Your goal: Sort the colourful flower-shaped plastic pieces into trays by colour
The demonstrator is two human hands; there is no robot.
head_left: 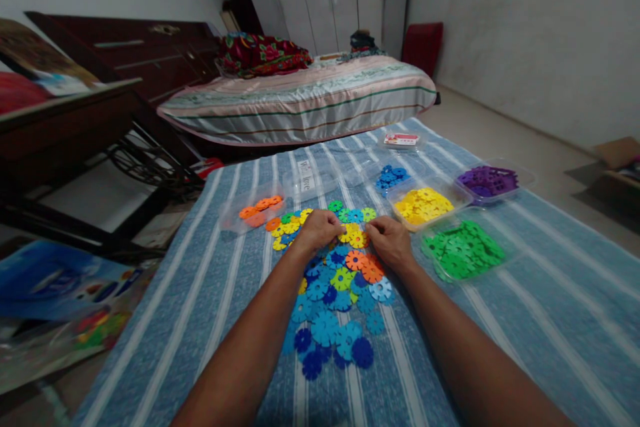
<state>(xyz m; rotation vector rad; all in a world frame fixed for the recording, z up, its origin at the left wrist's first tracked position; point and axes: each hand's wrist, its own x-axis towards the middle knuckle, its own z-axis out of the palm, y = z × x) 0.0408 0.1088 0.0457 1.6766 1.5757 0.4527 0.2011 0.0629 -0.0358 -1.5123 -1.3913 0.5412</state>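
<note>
My left hand (pixel 321 229) and my right hand (pixel 390 241) face each other over a pile of notched plastic snowflake discs. Both have their fingers closed in a pinch, at either side of a small cluster of yellow discs (pixel 354 235). Whether those discs are joined to each other I cannot make out. Just below lie orange discs (pixel 371 269) and a lime-green disc (pixel 343 278). Light blue discs (pixel 325 327) and dark blue discs (pixel 363 352) spread toward me. Further yellow and green discs lie beyond my left hand, which partly covers them.
Clear tubs hold orange discs (pixel 261 208), yellow pieces (pixel 425 205), green pieces (pixel 467 248), purple pieces (pixel 487 181) and blue pieces (pixel 392 177). A clear lid (pixel 320 180) lies behind the pile. Blue striped cloth (pixel 200 320) covers the surface. A bed (pixel 300 103) stands beyond.
</note>
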